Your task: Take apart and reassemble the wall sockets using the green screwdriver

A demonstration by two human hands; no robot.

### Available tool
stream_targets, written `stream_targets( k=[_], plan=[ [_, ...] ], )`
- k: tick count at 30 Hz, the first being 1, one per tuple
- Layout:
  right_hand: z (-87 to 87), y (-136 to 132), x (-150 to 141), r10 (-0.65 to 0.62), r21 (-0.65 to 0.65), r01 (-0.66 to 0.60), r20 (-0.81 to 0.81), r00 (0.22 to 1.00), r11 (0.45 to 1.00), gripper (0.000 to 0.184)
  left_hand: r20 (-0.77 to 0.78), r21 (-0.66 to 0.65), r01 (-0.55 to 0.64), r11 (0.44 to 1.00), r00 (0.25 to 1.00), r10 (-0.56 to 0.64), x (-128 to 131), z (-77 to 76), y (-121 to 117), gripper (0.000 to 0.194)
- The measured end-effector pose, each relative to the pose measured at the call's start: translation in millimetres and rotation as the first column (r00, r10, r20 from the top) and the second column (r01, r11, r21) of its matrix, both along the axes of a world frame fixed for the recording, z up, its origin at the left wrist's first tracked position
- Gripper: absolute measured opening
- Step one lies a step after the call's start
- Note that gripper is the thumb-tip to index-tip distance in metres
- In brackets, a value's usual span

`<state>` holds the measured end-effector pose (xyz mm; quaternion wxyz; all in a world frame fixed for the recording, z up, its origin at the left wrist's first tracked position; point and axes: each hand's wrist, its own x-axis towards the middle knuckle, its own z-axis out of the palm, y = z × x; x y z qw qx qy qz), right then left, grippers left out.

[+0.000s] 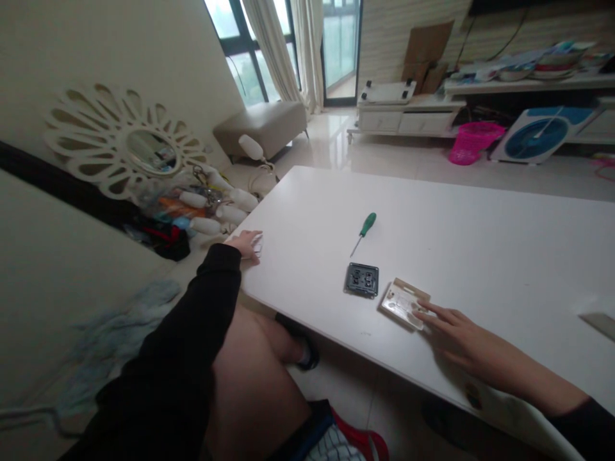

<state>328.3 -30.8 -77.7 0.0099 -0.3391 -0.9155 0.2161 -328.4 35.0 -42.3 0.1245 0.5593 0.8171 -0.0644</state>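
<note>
While the right hand [451, 333] reaches over the near side of the white counter [298, 275], its fingers spread and lie lightly on a pale rectangular plate [402, 304], not clamped around it. Just to the left of the plate, a dark panel [362, 280] lies flat, with two fittings facing up, apart from the plate and untouched. Farther left, at the counter's edge, the left hand [246, 246] bends over a small white piece [258, 244]; whether its fingers grip or only touch it, I cannot tell. Beyond the panel, a green-handled screwdriver [368, 224] lies free, its tip towards the panel. Judging by this layout, the work looks partway: plate and panel are separate, while any joining or screwing remains undone. Past the counter are a padded bench [262, 128], a pink basket [473, 142] and a blue-fronted fan [538, 137].
</note>
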Motion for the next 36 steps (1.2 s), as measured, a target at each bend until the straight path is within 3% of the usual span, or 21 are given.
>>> stream_targets(
  k=[4, 8, 19, 22, 29, 32, 36],
  plan=[
    [0.7, 0, -2, 0.003, -0.009, -0.003, 0.0, 1.0, 1.0, 0.066, -0.037, -0.093, -0.005, 0.996, 0.999, 0.002, -3, -13.2, 4, 0.118],
    [2.1, -2, -3, -0.009, -0.008, 0.009, -0.001, 1.0, 1.0, 0.066, -0.052, -0.118, -0.003, 0.993, 0.999, -0.003, -1, -13.8, 7, 0.107],
    [5.6, -4, -7, -0.006, 0.001, 0.006, 0.001, 1.0, 1.0, 0.062, -0.05, -0.015, 0.048, 0.999, 0.998, -0.048, 15, 14.3, 21, 0.096],
    [4.9, -4, -7, 0.007, 0.003, -0.007, 0.005, 1.0, 1.0, 0.061, -0.017, 0.022, 0.093, 0.995, 0.996, -0.093, 31, 14.6, 28, 0.091],
    [-1.1, -2, -6, 0.006, 0.049, -0.006, -0.01, 1.0, 0.999, 0.063, 0.043, 0.043, 0.192, 0.98, 0.98, -0.194, 85, -10.7, 48, 0.105],
    [-0.2, -2, -6, 0.009, 0.048, -0.009, -0.009, 1.0, 0.999, 0.062, 0.061, 0.026, 0.195, 0.98, 0.979, -0.196, 77, -4.7, 51, 0.107],
    [1.2, -4, -6, -0.001, 0.02, 0.001, -0.001, 1.0, 1.0, 0.063, 0.027, -0.047, 0.107, 0.993, 0.994, -0.106, 36, 10.9, 37, 0.092]
  ],
)
